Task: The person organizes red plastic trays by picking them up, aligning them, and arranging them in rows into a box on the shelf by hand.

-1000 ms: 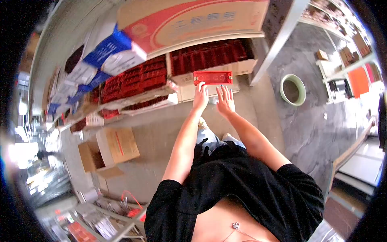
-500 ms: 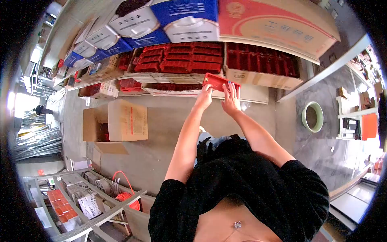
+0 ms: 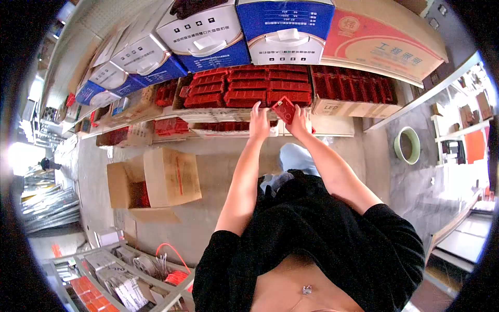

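A red rectangular tray-like piece (image 3: 284,109) is gripped in my right hand (image 3: 300,122), tilted with its upper left corner raised. My left hand (image 3: 260,121) is beside it on the left, fingers apart and holding nothing. Just beyond both hands, an open carton (image 3: 218,114) on the shelf is packed with rows of red pieces (image 3: 247,86). To its right stands a carton marked LED (image 3: 358,108) with more red pieces, darker and in shadow.
Blue and white boxes (image 3: 288,36) and a red and tan carton (image 3: 384,41) line the upper shelf. An open cardboard box (image 3: 171,177) sits on the floor at left. A green bucket (image 3: 407,145) stands at right; a rack (image 3: 122,260) is at lower left.
The red piece, earlier near both hands, has tilted and is now in my right hand. My left hand has come away from it. The view has shifted, bringing the shelf's left part further in.
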`<state>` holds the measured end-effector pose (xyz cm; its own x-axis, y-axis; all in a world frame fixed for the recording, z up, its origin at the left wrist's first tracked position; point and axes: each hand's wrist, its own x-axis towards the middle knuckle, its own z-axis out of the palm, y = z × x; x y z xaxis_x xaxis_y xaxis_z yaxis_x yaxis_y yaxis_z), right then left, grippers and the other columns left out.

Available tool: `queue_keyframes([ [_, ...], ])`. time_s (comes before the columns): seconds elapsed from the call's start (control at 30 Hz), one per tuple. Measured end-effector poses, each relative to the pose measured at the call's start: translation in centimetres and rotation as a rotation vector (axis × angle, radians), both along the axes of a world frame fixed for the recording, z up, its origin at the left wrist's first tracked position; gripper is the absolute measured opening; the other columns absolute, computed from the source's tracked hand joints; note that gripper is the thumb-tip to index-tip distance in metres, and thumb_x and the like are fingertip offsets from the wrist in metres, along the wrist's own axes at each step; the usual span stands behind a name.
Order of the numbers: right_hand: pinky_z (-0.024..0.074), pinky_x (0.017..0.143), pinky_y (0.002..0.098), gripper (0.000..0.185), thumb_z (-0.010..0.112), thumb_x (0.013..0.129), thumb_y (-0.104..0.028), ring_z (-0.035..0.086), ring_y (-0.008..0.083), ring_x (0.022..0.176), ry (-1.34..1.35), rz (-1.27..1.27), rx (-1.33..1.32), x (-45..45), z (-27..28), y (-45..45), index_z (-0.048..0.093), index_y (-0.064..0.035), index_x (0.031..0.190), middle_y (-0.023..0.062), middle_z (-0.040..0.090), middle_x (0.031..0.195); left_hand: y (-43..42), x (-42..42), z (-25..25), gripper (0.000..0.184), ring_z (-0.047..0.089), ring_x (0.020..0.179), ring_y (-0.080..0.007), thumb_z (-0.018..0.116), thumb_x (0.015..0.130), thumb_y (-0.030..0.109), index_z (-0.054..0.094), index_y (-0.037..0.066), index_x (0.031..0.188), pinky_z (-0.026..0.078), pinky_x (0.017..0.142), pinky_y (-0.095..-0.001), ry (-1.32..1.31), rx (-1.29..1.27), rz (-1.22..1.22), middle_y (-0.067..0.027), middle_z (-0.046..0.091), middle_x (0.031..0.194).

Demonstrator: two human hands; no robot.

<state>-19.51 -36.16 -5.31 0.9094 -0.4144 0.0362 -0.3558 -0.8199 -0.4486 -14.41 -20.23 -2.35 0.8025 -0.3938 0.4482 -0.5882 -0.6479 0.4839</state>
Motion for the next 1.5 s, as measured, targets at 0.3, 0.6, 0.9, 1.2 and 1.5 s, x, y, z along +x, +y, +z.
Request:
queue_keyframes([
  [0.3, 0.0404, 0.086, 0.0492, 0.083, 0.072, 0.059, -0.02, 0.043, 0.0438, 0.103, -0.162, 0.101, 0.219, 0.2, -0.8, -1.0, 0.027, -0.004, 0.126, 0.0242, 0.039, 0.112, -1.9, 6.9, -4.8, 0.036, 0.049, 0.107, -0.0315, 0.052, 0.078, 0.011, 0.05, 0.007, 0.114, 0.036, 0.094, -0.0518, 0.245, 0.681, -0.087, -0.0117, 0.054, 0.112],
  [0.6, 0.0408, 0.089, 0.0444, 0.086, 0.071, 0.06, -0.025, 0.045, 0.0401, 0.105, -0.09, 0.102, 0.213, 2.4, 0.6, -2.4, 0.025, -0.0009, 0.129, 0.0229, 0.039, 0.116, -2.8, 9.0, -4.1, 0.02, 0.064, 0.087, -0.029, 0.05, 0.079, 0.009, 0.068, 0.006, 0.087, 0.053, 0.072, -0.0391, 0.316, 0.88, -0.317, -0.0153, 0.066, 0.094],
  [0.9, 0.0434, 0.085, 0.0458, 0.087, 0.064, 0.064, -0.043, 0.052, 0.036, 0.104, 0.048, 0.125, 0.072, 1.9, 3.4, 0.5, 0.026, -0.003, 0.131, 0.0188, 0.045, 0.121, -0.4, 7.2, -4.6, 0.018, 0.065, 0.081, -0.0291, 0.056, 0.074, 0.016, 0.068, 0.007, 0.083, 0.053, 0.069, -0.0406, 0.277, 0.924, -0.428, -0.0137, 0.066, 0.084],
  [1.2, 0.0479, 0.08, 0.0443, 0.084, 0.064, 0.065, -0.043, 0.057, 0.033, 0.1, -0.035, 0.158, 0.002, -1.1, 3.2, 0.7, 0.029, -0.0034, 0.131, 0.019, 0.05, 0.12, -0.4, 4.2, -2.7, 0.017, 0.064, 0.085, -0.0297, 0.054, 0.073, 0.007, 0.068, 0.006, 0.082, 0.052, 0.072, -0.0403, 0.249, 0.989, -0.521, -0.0147, 0.066, 0.088],
  [1.5, 0.0485, 0.082, 0.0424, 0.085, 0.063, 0.068, -0.043, 0.052, 0.0307, 0.106, -0.02, 0.187, -0.067, 0.8, 4.5, 0.5, 0.027, -0.0046, 0.134, 0.016, 0.05, 0.116, -0.5, 7.2, -6.2, 0.021, 0.064, 0.081, -0.0307, 0.065, 0.068, 0.02, 0.064, 0.008, 0.085, 0.053, 0.068, -0.0426, 0.233, 0.957, -0.546, -0.0127, 0.066, 0.086],
])
